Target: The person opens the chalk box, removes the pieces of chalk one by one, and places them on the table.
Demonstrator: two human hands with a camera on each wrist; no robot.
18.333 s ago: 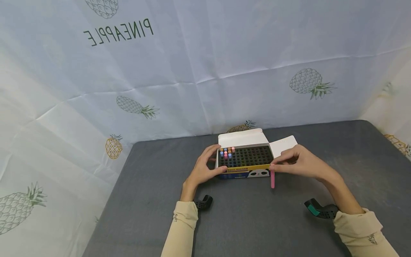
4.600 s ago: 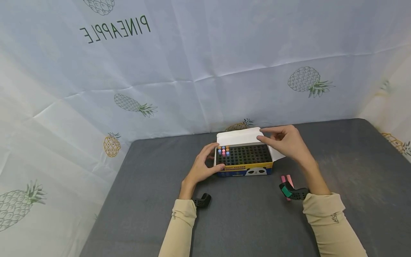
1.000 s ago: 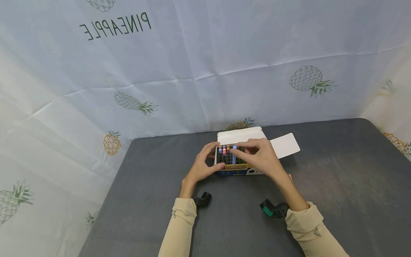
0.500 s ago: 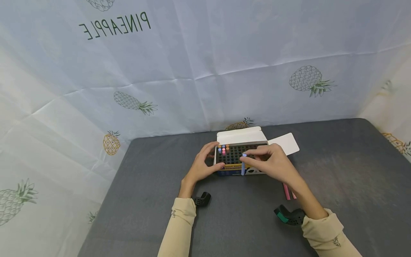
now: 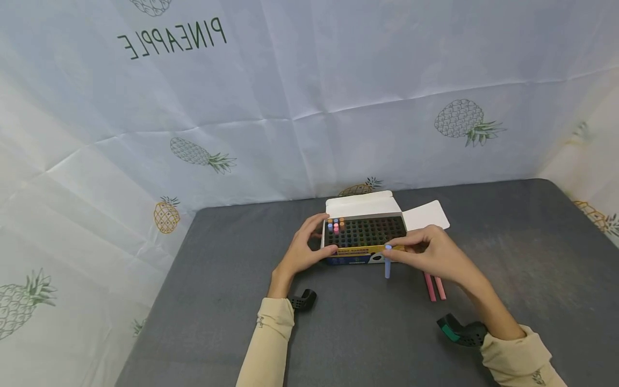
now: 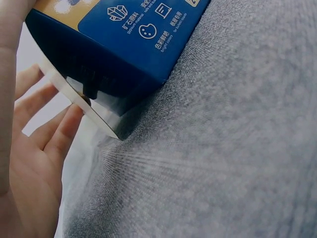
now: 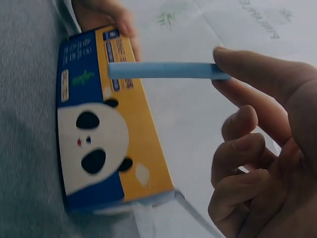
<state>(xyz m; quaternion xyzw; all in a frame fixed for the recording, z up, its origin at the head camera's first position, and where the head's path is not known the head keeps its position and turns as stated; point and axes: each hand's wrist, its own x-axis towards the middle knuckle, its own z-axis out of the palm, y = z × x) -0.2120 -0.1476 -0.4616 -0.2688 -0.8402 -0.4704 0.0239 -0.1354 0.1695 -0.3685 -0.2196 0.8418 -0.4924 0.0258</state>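
Note:
A blue chalk stick (image 5: 387, 267) hangs upright in front of the chalk box (image 5: 350, 259), pinched near its top between the thumb and fingertip of my right hand (image 5: 432, 252). In the right wrist view the chalk (image 7: 158, 70) stands apart from the box's panda-printed front. My left hand (image 5: 303, 250) holds the box's left end, thumb on the front edge. Its fingers reach behind a pale flap in the left wrist view. Orange, blue and pink chalk ends (image 5: 336, 226) fill the far left holes of the black insert (image 5: 372, 231); many other holes are bare.
Two chalk sticks, a darker pink one (image 5: 431, 290) and a lighter pink one (image 5: 440, 290), lie on the grey table (image 5: 362, 333) right of the box. The white lid (image 5: 362, 204) stands raised behind; a white side flap (image 5: 426, 215) sticks out right.
Over the last second my right hand carries the blue chalk from above the insert to the right and nearer me. A pink chalk held much earlier is gone from it. The left hand stays put.

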